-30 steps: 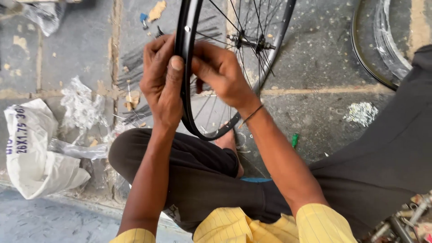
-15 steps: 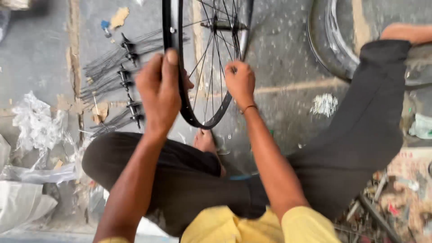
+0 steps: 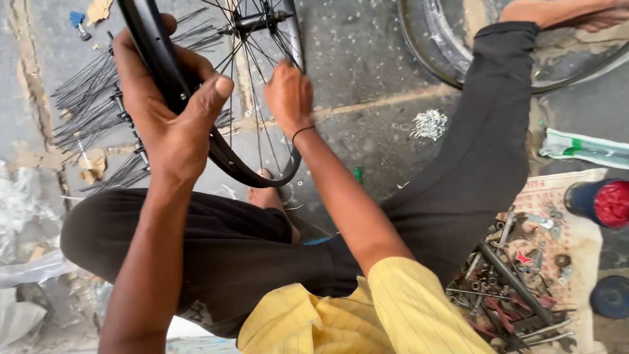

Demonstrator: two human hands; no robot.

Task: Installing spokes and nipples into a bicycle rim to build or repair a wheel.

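A black bicycle wheel rim (image 3: 259, 176) stands upright between my knees, its thin spokes (image 3: 252, 78) running to the hub (image 3: 254, 23) near the top. My left hand (image 3: 171, 111) grips the rim's left side, thumb pressed over its edge. My right hand (image 3: 288, 95) reaches in among the spokes on the right side, fingers pinched at one of them; a dark band circles its wrist. My bare foot (image 3: 265, 195) rests under the rim's lowest point.
A bundle of loose black spokes (image 3: 88, 111) lies on the concrete at left. A small pile of metal nipples (image 3: 429, 123) lies right of the wheel. A tyre (image 3: 439, 52) sits at top right. Tools (image 3: 511, 282) cover a cloth at lower right, beside a red-topped can (image 3: 603, 203).
The view has swung right, bringing the tools and can into sight. My right hand left the rim and moved in among the spokes. My left hand still holds the rim.
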